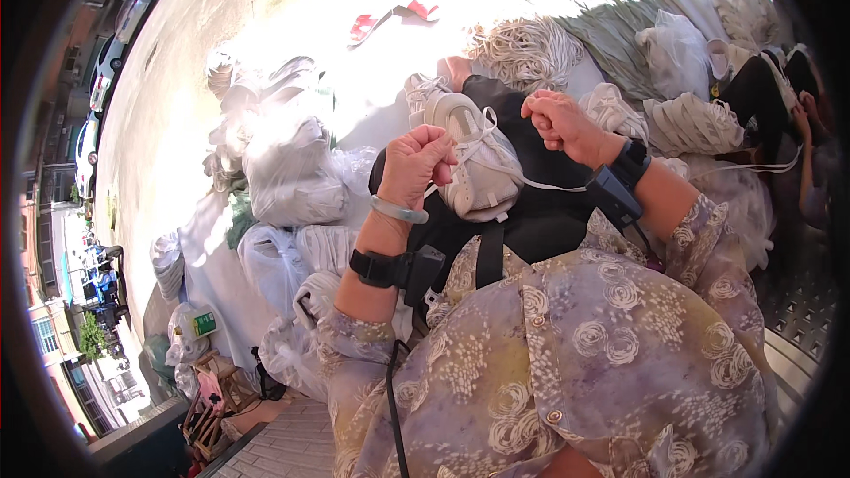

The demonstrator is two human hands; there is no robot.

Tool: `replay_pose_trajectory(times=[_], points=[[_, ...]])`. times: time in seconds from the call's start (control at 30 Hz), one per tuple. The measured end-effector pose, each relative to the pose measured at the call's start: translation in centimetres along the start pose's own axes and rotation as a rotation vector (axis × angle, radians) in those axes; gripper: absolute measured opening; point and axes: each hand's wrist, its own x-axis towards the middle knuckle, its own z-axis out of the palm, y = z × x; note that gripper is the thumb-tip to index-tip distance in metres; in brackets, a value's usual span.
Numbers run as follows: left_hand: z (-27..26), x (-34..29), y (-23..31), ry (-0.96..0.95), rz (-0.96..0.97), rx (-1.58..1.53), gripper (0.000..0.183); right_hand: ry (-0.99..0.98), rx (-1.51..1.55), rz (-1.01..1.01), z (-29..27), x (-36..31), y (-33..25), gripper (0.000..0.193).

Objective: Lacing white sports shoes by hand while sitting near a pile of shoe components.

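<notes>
Above the lap, the left hand [416,161] was curled at the near shoe's left side, thumb and finger pinched together, it seemed, on a lace [553,187]. The right hand [567,128] hung to the right of the shoe and apart from it, fingers folded in and tips together; whether any lace lay between them could not be told. The shoe [482,177], white, sat on the dark trousers [540,243] between the hands, its laces loosely crossed over it.

Neither hand clearly gripped the shoe's body, so a hard pull on one side could have twisted it or tipped it off the lap. A pinch that thin might have let the lace slip, and uneven pulling could have left one end too short. The loose lace ran right, toward the box [614,196] on the right wrist, where it could have snagged as the arm moved. On the left wrist, the bangle [398,210] and the strap [376,267] gave a trailing end other edges to catch on, and the cable [394,407] hanging by that elbow might have tugged if trapped.

Farther out, a lace heap [531,49] lay beyond the knees, and stacked shoes [695,126] stood to the right; a dropped end could have tangled among them. Bags [297,177] crowded the left.
</notes>
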Motion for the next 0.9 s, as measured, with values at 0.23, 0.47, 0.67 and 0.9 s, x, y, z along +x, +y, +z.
replay_pose_trajectory(times=[0.23,0.47,0.67,0.9], points=[[4.0,-0.4,0.5,0.041,0.16,-0.032,0.016,-0.192,-0.155,-0.438,5.6,-2.1,-0.8,0.03],[5.6,0.2,-0.2,0.049,0.234,0.002,0.017,-0.329,0.115,-0.4,5.8,-2.2,-0.4,0.029],[6.4,0.2,-0.7,0.119,0.34,0.081,0.015,-0.297,0.138,-0.367,5.8,-2.3,-0.1,0.029],[6.8,-0.4,-0.6,0.141,0.358,0.123,0.018,-0.34,0.12,-0.377,5.7,-2.4,-0.2,0.028]])
